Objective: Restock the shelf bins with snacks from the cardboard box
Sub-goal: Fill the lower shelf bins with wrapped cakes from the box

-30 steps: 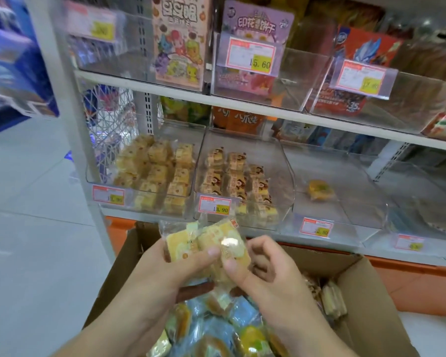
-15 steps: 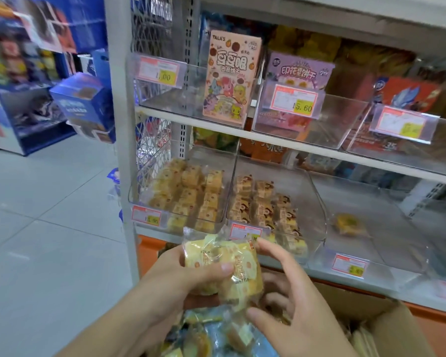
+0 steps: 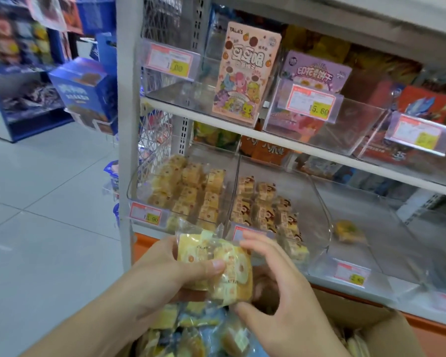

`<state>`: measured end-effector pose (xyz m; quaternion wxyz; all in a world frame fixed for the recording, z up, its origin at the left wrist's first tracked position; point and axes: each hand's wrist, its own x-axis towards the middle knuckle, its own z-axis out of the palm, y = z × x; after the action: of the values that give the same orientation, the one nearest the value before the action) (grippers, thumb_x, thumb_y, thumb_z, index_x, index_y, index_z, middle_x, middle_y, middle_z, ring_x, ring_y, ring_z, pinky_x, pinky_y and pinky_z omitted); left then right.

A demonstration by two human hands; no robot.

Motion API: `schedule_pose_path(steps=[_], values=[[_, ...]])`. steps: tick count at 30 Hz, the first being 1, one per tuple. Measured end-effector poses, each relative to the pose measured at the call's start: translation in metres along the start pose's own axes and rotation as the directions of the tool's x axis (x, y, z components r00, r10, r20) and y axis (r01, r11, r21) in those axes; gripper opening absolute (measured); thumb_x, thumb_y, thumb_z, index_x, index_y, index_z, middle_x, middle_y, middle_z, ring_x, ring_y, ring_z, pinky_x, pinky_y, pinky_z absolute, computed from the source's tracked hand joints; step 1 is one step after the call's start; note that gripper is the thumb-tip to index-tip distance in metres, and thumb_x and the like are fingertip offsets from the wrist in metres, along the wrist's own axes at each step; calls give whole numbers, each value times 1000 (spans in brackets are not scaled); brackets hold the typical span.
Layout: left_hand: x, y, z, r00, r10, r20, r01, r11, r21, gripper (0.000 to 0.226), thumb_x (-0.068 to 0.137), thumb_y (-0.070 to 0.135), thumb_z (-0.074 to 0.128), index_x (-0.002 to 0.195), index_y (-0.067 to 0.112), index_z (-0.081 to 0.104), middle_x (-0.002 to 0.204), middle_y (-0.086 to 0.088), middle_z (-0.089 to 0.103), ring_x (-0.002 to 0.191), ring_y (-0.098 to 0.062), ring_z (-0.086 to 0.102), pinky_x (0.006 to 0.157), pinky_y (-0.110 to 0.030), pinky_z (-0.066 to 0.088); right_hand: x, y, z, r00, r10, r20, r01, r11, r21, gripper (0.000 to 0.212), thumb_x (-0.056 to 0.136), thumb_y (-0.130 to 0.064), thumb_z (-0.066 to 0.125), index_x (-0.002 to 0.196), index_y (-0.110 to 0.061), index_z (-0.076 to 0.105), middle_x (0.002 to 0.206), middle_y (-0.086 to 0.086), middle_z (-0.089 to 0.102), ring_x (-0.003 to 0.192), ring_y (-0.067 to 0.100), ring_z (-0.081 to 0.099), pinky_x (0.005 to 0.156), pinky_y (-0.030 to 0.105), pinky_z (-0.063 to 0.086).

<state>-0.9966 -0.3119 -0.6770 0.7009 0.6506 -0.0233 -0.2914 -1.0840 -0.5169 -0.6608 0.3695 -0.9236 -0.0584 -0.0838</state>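
Both hands are working together over the cardboard box (image 3: 371, 328). We are gripping a small bundle of yellow wrapped snack cakes (image 3: 214, 264) with our left hand (image 3: 165, 276), thumb curled across the wrappers. Our right hand (image 3: 281, 287) is cupping the same bundle from the right, fingertips touching its top edge and thumb under its lower corner; its fingers are curved round the cakes rather than flat.

We are holding the bundle just in front of the lower shelf's front edge, below the two filled clear bins. More wrapped snacks (image 3: 191, 333) are lying in the box beneath our hands.

We are seeing the left bin (image 3: 175, 191) packed with yellow cakes, its red-and-yellow price tag (image 3: 146, 215) ending in "90". Touching it on the right, the middle bin (image 3: 265, 207) is holding brown-and-cream wrapped cakes. The next bin along (image 3: 371, 240) is carrying a single yellow cake (image 3: 348, 230) and a tag too blurred to read.

On the upper shelf a pink carton (image 3: 245, 73) is standing upright, printed "TALA'S" above large Chinese characters and cartoon ponies. Beside it a purple pack (image 3: 317, 73) is showing Chinese lettering behind a tag reading "15.60" (image 3: 312, 101). At the shelf's left end another tag (image 3: 170, 60) is ending in "00".
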Motion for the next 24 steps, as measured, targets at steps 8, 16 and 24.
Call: schedule_pose_path(steps=[8, 16, 24], values=[[36, 17, -60, 966, 93, -243, -92, 996, 15, 46, 95, 12, 76, 132, 18, 50, 117, -6, 75, 96, -25, 78, 77, -38, 66, 93, -5, 15, 990, -30, -139, 4, 983, -186, 67, 81, -44, 88, 135, -52, 50, 133, -34, 54, 124, -7, 50, 101, 16, 43], [61, 19, -90, 896, 159, -414, -133, 987, 90, 56, 91, 20, 81, 127, 32, 40, 89, 1, 77, 74, -26, 79, 79, -48, 65, 263, 17, 70, 984, 167, 60, -119, 871, -477, 78, 89, -56, 73, 155, -41, 36, 151, 0, 50, 140, 28, 48, 113, 49, 47], [73, 17, -99, 909, 86, -409, -140, 984, -106, 52, 83, 18, 89, 118, 39, 56, 103, -5, 68, 82, -30, 79, 76, -49, 66, 295, 46, 104, 980, 168, 108, -61, 766, -640, 44, 87, -38, 64, 131, -37, 58, 132, -3, 56, 126, 29, 49, 104, 46, 50]])
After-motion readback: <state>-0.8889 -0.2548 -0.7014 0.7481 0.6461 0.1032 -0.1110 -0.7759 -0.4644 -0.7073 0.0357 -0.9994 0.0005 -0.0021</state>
